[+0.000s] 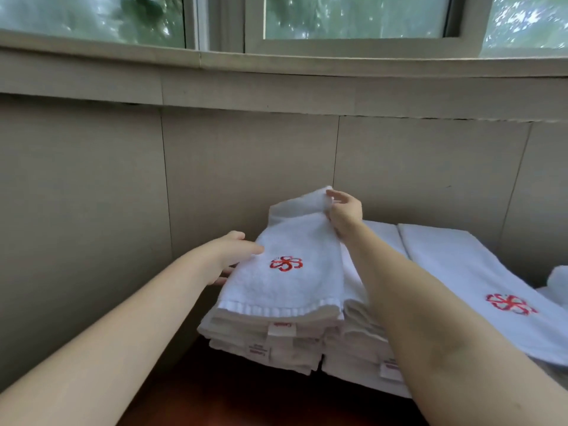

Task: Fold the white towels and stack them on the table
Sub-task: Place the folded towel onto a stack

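A folded white towel (285, 281) with a red flower emblem lies on top of a stack of folded white towels (264, 342) on the dark wooden table (233, 392). My left hand (233, 253) grips the towel's left edge, thumb on top and fingers underneath. My right hand (344, 213) pinches the towel's far right corner, which is lifted off the stack. A second stack (359, 348) stands right beside the first, under my right forearm.
Another white towel (479, 281) with the same red emblem lies spread out to the right, and a bunched towel (558, 279) shows at the right edge. A beige panelled wall (246, 155) and a window sill stand close behind the stacks.
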Demonstrator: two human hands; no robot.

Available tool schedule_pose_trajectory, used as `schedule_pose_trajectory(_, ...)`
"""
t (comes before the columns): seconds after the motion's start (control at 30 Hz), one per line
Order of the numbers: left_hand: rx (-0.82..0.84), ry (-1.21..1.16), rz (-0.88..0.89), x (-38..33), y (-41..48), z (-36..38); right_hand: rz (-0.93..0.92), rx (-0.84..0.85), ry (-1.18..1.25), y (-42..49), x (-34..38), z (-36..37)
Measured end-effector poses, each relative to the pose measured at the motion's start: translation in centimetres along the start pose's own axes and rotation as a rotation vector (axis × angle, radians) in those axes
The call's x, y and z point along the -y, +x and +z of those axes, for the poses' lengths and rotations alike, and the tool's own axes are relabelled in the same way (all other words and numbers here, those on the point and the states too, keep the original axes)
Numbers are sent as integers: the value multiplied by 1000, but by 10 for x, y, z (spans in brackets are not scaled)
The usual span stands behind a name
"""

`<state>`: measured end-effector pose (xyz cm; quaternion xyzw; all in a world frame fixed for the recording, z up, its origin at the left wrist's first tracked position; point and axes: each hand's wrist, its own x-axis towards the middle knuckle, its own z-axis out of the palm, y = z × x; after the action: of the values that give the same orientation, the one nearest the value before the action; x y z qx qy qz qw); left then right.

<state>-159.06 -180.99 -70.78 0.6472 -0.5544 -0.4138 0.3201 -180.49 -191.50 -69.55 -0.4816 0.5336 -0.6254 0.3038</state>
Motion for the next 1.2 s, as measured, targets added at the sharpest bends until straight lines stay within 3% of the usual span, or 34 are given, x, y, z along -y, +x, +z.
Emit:
schedule_pose_trajectory(0.07,-8,20,2,-1,-1,1,-26,-79,-228,-4,-11,-6)
schedule_pose_trajectory(0.17,37,177,15,-2,-4,7,99,78,-390,-4,-28,-10)
schedule_pose_trajectory(0.23,13,238,41,0,-2,10,197,186,-295,-6,-23,-10)
schedule_pose_trajectory(0.4,-12,276,-1,1,-10,14,286,232,-153,-6,-20,-21)
schedule_pose_trajectory(0.47,-12,227,31,-1,-13,16,215,244,-92,-3,-23,-19)
schedule_pose_trajectory(0.57,-130,-50,187,1,-12,21,27,171,12,1,-23,-6)
schedule_pose_trajectory(0.63,-173,-82,188,5,-14,23,-31,188,-134,-2,-25,2)
schedule_pose_trajectory(0.73,-134,4,98,16,-12,22,-75,201,-635,-7,-29,4)
schedule_pose_trajectory(0.83,-101,17,81,17,-11,16,-76,192,-698,-17,-21,3)
schedule_pose_trajectory(1.03,81,-120,1,14,-33,6,341,373,-490,-58,14,-7)
schedule_pose_trajectory(1.2,-111,-148,28,27,-42,12,376,572,-471,-109,34,-27)
